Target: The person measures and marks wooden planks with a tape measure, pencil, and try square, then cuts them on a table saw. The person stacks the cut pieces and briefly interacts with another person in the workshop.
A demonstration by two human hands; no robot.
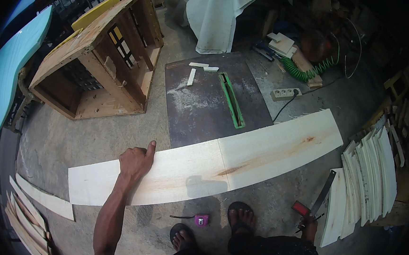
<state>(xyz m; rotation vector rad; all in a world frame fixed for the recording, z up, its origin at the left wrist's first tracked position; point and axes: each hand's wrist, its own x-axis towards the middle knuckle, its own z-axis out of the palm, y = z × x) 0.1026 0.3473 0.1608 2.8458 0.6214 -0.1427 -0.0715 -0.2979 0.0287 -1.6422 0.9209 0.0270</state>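
Observation:
A long pale wooden board (279, 147), crossed by a pencilled line, lies across the middle, by a dark saw table (196, 108) with a green-rimmed slot and several small offcuts. My left hand (135, 163) grips the board's left part, fingers curled and thumb up at the far edge. At lower right, my right hand (308, 227) holds a square (322, 192) with a red handle and dark blade, along with a thin dark stick, perhaps a pencil. A magenta tape measure (201, 220) lies on the concrete between the board and my feet.
A wooden frame (95, 63) stands upper left beside a turquoise curved panel (9, 71). Cut board stacks lie right (367, 177) and lower left (30, 210). A power strip (285, 94) with its cable, a green coiled hose (312, 73) and white sheeting (217, 19) are at the back.

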